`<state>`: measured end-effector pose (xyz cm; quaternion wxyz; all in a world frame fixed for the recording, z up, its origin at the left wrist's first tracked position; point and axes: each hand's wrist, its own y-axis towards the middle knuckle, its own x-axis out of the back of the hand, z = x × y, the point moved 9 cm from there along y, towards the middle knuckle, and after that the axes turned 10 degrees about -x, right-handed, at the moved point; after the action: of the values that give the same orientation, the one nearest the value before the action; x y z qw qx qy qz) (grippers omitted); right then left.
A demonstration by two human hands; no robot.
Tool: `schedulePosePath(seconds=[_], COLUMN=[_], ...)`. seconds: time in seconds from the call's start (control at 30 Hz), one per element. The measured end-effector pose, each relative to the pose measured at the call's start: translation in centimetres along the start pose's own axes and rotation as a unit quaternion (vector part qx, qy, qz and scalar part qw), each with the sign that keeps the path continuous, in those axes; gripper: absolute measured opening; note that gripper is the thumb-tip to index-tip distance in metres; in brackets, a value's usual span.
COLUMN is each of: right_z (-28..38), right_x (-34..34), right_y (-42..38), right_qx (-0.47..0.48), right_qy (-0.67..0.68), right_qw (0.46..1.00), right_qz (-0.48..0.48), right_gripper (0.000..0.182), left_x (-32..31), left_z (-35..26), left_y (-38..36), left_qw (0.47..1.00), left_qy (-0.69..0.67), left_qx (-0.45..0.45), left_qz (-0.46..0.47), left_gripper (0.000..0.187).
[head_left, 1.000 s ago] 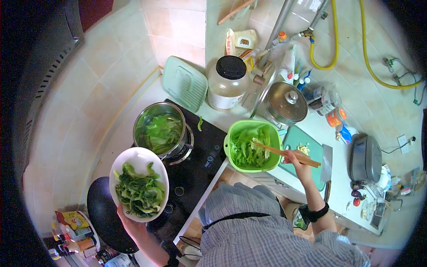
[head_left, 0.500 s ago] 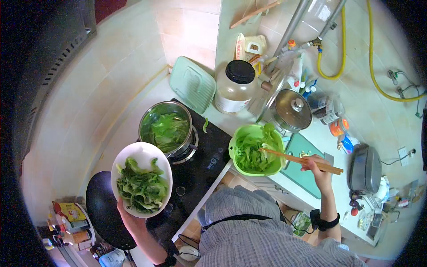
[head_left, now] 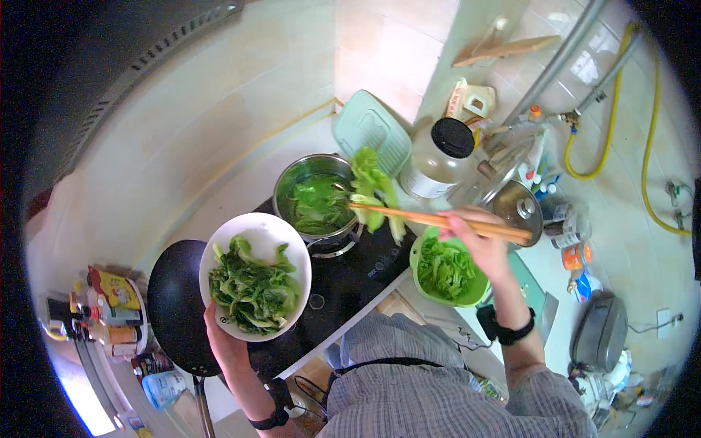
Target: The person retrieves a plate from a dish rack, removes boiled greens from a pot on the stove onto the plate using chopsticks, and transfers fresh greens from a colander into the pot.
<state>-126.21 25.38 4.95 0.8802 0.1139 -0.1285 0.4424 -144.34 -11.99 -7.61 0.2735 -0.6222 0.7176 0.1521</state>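
My left hand (head_left: 226, 339) grips the lower rim of a white plate (head_left: 272, 230), which carries a heap of wilted green leaves (head_left: 255, 288). In my right hand (head_left: 478, 233) is a pair of wooden chopsticks (head_left: 438, 220), their tips pinching fresh lettuce leaves (head_left: 372, 179). Those leaves hang at the right edge of a steel pot (head_left: 278, 201) on the stove. Green leaves (head_left: 314, 201) lie in liquid inside the pot. Below my right hand stands a light green basket (head_left: 478, 293) with more raw lettuce (head_left: 447, 270).
A black wok (head_left: 171, 306) sits left of the plate on the black cooktop (head_left: 350, 281). Behind the pot leans a pale green lid (head_left: 372, 131), beside a large black-capped jar (head_left: 434, 164). A glass-lidded pot (head_left: 522, 208) and a green cutting board (head_left: 529, 281) are at right.
My right hand has carried the chopsticks left from the basket to the pot, lifting lettuce with them. The plate stays in my left hand. The whole view has shifted.
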Motion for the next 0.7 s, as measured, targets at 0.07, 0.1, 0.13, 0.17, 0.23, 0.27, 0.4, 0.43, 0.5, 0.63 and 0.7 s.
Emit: schedulePosePath(seconds=[0.07, 0.1, 0.13, 0.17, 0.23, 0.27, 0.4, 0.43, 0.5, 0.63, 0.7], right_z=[-0.8, -1.7, -2.2, -2.8, -4.4, -5.7, -6.0, -5.7, -6.7, -2.1, -2.8], right_x=[-4.0, -6.1, -7.7, -9.2, -11.9, -12.6, -11.6, -10.6, -8.2, 0.7, 4.3], right_y=[2.8, 3.9, 4.9, 5.8, 7.6, 8.4, 8.2, 7.6, 6.3, -0.2, -3.6], right_qx=[0.005, 0.009, 0.007, 0.004, 0.005, -0.034, -0.118, -0.141, -0.178, -0.067, -0.087], right_qy=[0.044, 0.07, 0.055, 0.04, 0.035, -0.021, -0.084, -0.068, -0.036, 0.002, -0.051], right_qw=[0.998, 0.995, 0.996, 0.997, 0.997, 0.997, 0.989, 0.988, 0.983, 0.992, 0.986], right_qz=[0.043, 0.065, 0.063, 0.059, 0.074, 0.06, 0.027, 0.014, 0.013, -0.111, -0.133], right_gripper=[0.02, 0.02, 0.019, 0.018, 0.025, 0.03, 0.043, 0.042, 0.037, 0.028, 0.027], left_x=[0.9, 1.4, 0.7, 0.6, 0.6, 1.0, 0.6, 0.3, 0.2, 0.4, 0.2], left_z=[0.0, 0.1, -0.7, -0.9, -0.9, -0.8, -1.2, -1.3, -1.0, -1.0, 0.3], left_y=[0.0, -0.2, -0.6, -0.6, -0.8, -0.7, -0.9, -1.0, -1.0, -0.6, 0.2], left_qw=[1.0, 0.999, 0.999, 0.999, 0.999, 0.999, 0.999, 0.999, 0.999, 0.997, 0.999], left_qy=[0.0, 0.002, 0.013, 0.012, 0.0, -0.004, 0.004, -0.002, -0.008, 0.061, -0.026], left_qx=[0.002, 0.011, -0.007, -0.012, 0.003, -0.006, -0.016, -0.013, -0.003, -0.032, 0.03], left_qz=[-0.018, -0.03, -0.034, -0.039, -0.034, -0.044, -0.05, -0.051, -0.048, -0.035, -0.03], left_gripper=[0.044, 0.044, 0.045, 0.045, 0.046, 0.045, 0.045, 0.044, 0.044, 0.044, 0.044])
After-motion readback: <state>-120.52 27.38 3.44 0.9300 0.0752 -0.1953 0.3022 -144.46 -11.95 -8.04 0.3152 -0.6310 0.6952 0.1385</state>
